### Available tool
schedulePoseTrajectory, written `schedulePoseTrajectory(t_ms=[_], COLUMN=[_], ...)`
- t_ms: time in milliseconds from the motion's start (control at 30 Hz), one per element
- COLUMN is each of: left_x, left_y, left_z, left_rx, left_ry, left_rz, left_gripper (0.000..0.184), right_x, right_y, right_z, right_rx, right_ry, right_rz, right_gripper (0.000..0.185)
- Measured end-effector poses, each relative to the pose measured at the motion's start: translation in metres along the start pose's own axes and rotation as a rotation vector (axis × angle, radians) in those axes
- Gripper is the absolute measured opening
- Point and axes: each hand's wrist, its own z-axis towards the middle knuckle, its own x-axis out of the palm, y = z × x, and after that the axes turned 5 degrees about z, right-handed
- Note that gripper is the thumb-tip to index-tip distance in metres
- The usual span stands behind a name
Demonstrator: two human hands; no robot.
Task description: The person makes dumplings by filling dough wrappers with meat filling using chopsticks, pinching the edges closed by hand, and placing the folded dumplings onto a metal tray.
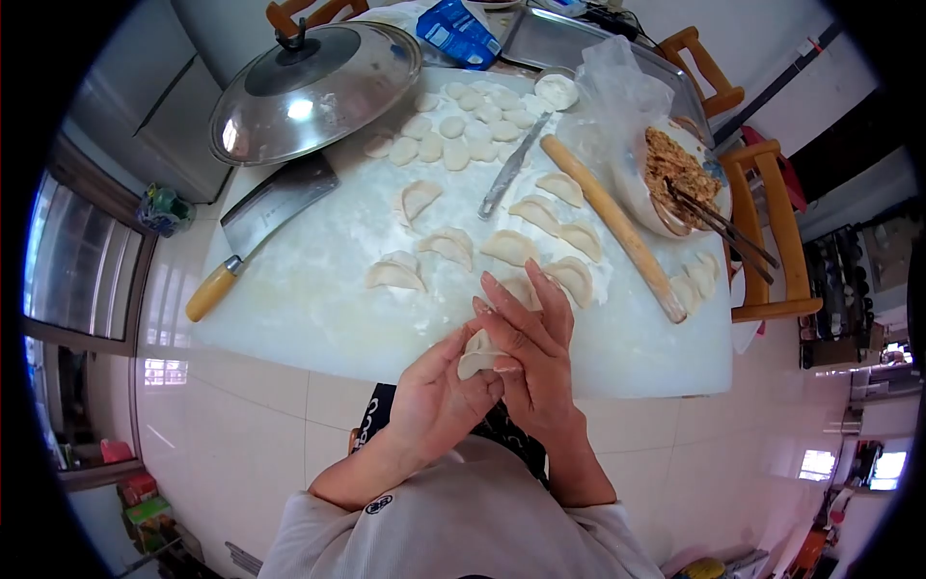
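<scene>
Between my two hands, just over the near edge of the floured board, is a folded dumpling. My left hand has its fingers closed round the dumpling's left side and underside. My right hand pinches its edge with the thumb and forefinger, while the other fingers stretch up and away. Part of the dumpling is hidden by the fingers. Beyond my hands lie several finished dumplings, one partly covered by my right fingers. Farther back are many flat dough rounds.
A rolling pin and a narrow flat metal strip lie on the board. At right stands a bowl of filling with chopsticks. A cleaver lies at left, near a large lidded pan.
</scene>
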Motion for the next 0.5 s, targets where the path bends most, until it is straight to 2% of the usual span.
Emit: schedulePoseTrajectory(t_ms=[100,133,167,200,333,433,500], left_x=[0.002,-0.009,-0.015,-0.014,-0.002,0.007,0.007], left_y=[0.001,0.002,0.001,0.000,-0.004,-0.004,-0.003], left_z=[0.001,0.003,0.004,0.004,0.005,0.006,0.007], left_rx=[0.000,-0.004,-0.007,-0.004,0.006,0.018,0.021], left_ry=[-0.068,0.086,0.241,0.241,0.111,0.045,0.029], left_rz=[0.038,-0.040,-0.116,-0.115,-0.141,-0.129,-0.124], left_gripper=[0.044,0.044,0.045,0.045,0.047,0.047,0.047], right_x=[-0.001,0.001,0.004,0.007,0.005,0.002,0.004], right_y=[-0.002,0.000,0.002,0.004,0.002,0.003,0.002], right_z=[-0.001,0.001,0.003,0.004,0.004,0.001,-0.005], right_rx=[0.002,0.000,0.013,0.025,0.021,0.012,-0.002], right_ry=[0.028,0.027,-0.070,-0.167,-0.140,-0.128,-0.270], right_rz=[-0.040,-0.040,0.006,0.054,-0.007,-0.002,0.067], right_gripper=[0.046,0.046,0.048,0.050,0.055,0.048,0.034])
